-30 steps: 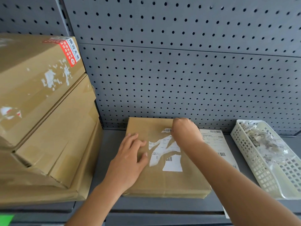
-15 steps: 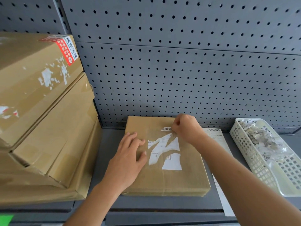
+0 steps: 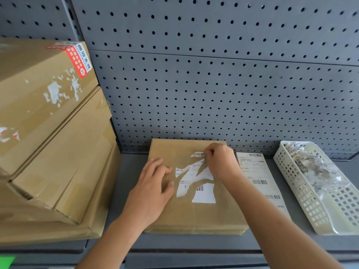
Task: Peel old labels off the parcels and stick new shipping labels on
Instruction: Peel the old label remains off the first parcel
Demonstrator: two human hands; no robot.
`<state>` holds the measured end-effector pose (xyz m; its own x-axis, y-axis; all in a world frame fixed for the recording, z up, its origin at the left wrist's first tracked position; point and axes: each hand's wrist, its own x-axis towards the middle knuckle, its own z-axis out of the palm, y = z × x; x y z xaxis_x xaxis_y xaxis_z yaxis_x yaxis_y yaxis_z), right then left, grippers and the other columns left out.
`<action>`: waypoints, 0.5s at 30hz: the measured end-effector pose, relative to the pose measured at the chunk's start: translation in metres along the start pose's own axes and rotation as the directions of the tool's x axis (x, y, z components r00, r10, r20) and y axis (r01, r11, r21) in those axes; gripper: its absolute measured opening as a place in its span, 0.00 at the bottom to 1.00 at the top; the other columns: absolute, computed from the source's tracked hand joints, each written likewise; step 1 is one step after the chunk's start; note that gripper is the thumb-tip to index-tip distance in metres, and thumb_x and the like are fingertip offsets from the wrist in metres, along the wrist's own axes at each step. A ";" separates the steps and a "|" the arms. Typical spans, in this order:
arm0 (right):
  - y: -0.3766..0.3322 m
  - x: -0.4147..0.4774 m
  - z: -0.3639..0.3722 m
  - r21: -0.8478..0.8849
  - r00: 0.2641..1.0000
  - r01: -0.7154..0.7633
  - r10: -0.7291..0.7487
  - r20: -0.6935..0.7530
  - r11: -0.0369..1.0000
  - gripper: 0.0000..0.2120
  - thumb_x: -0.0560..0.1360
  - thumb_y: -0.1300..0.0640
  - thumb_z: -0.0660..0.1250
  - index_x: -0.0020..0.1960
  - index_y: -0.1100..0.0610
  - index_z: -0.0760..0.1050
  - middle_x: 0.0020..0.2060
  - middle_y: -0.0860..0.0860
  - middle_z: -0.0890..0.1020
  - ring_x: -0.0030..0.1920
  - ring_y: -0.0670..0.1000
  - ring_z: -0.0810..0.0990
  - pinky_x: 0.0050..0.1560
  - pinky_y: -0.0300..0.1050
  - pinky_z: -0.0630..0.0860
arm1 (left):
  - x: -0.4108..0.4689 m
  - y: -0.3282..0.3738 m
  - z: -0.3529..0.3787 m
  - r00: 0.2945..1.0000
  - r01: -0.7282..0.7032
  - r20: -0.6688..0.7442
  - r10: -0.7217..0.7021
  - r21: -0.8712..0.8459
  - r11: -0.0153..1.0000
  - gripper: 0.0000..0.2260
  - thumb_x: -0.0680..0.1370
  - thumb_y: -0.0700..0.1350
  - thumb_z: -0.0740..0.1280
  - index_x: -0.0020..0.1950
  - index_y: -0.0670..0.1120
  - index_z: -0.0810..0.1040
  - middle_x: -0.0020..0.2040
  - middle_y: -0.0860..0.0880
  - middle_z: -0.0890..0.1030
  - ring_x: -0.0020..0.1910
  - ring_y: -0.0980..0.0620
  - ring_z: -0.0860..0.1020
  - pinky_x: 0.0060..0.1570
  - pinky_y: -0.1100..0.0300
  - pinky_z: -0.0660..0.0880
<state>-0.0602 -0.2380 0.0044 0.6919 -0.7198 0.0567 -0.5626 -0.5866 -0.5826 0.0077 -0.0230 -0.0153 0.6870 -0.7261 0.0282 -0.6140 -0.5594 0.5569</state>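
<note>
Grip of the right hand [image 3: 219, 162] was pinched on the old label [image 3: 204, 195] at its far edge — the torn remnant ran toward the person. The left hand [image 3: 153, 183], flat, held the parcel [image 3: 194, 216] on the shelf [image 3: 132, 171], just left of it.

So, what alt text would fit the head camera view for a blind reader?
A right hand pinches a torn label on a flat brown parcel while the left hand presses the parcel down; a label sheet and scrap-filled basket lie beside it.

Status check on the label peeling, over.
Left hand flat on the parcel, pressing. Right hand pinching the torn old label, partly peeled. New label sheet beside parcel, nothing in the way.
</note>
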 end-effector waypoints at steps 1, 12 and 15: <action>0.000 0.001 -0.002 0.030 1.000 -0.011 0.011 0.025 0.999 0.12 0.76 0.68 0.57 0.42 0.63 0.79 0.35 0.56 0.78 0.31 0.50 0.70 0.28 0.33 0.65 | 0.000 0.000 0.000 1.000 0.001 0.004 -0.001 0.005 1.000 0.17 0.83 0.55 0.58 0.72 0.59 0.67 0.79 0.66 0.51 0.77 0.69 0.41 0.57 0.57 0.71; 0.001 0.001 -0.002 -0.025 0.998 0.044 -0.045 -0.051 0.999 0.09 0.78 0.63 0.60 0.48 0.61 0.80 0.39 0.52 0.80 0.38 0.50 0.77 0.36 0.37 0.72 | 0.001 -0.001 0.001 1.000 0.000 -0.006 0.000 -0.001 1.000 0.16 0.83 0.56 0.58 0.71 0.59 0.68 0.78 0.66 0.52 0.77 0.70 0.41 0.59 0.55 0.73; -0.005 0.002 -0.001 -0.224 0.991 0.120 -0.129 -0.025 0.967 0.09 0.76 0.67 0.59 0.47 0.63 0.78 0.43 0.56 0.79 0.45 0.55 0.76 0.45 0.45 0.74 | 0.000 -0.001 0.001 1.000 0.002 -0.006 -0.002 0.000 1.000 0.16 0.83 0.56 0.58 0.71 0.59 0.67 0.78 0.65 0.51 0.77 0.70 0.41 0.58 0.54 0.73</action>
<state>-0.0565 -0.2367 0.0078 0.7470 -0.6473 0.1515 -0.5626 -0.7369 -0.3748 0.0085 -0.0230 -0.0166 0.6903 -0.7228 0.0320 -0.6129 -0.5608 0.5566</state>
